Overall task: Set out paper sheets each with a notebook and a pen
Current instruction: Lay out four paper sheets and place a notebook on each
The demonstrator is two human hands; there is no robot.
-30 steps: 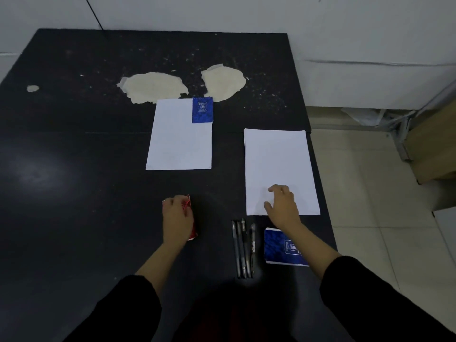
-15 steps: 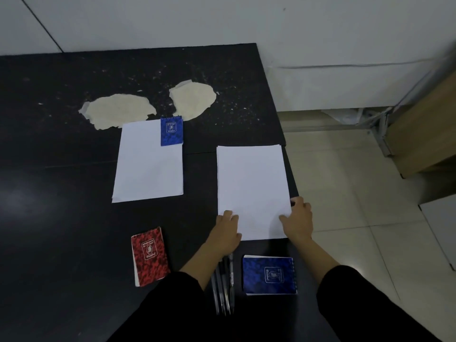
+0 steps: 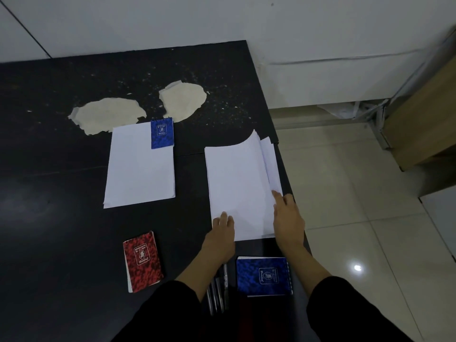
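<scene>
- The left hand (image 3: 220, 235) lies flat with straight fingers on the near left corner of the right-hand paper stack (image 3: 237, 188), pressing it to the black table (image 3: 49, 218).
- The right hand (image 3: 287, 218) reaches along the stack's right edge, fingers extended; the top sheet (image 3: 249, 154) is lifted and curled at its far right corner, baring a sheet beneath (image 3: 270, 159). Whether the thumb pinches the edge I cannot tell.
- This stack sits at the table's right edge, close to the drop to the tiled floor (image 3: 370, 218).
- The left paper sheet (image 3: 140, 174) lies flat, well apart from the stack, with a small blue notebook (image 3: 162, 134) on its far right corner.
- A red notebook (image 3: 143, 261) lies alone on the table near the person, left of the left forearm.
- A larger blue notebook (image 3: 264, 276) lies just below the stack, between the two forearms.
- Several dark pens (image 3: 219, 290) lie side by side between the forearm and that notebook — the left forearm covers their far ends.
- Two pale worn patches (image 3: 111, 114) mark the tabletop beyond the left sheet, one touching its far edge.
- A wooden cabinet (image 3: 424, 124) stands on the floor to the right — clear of the table.
</scene>
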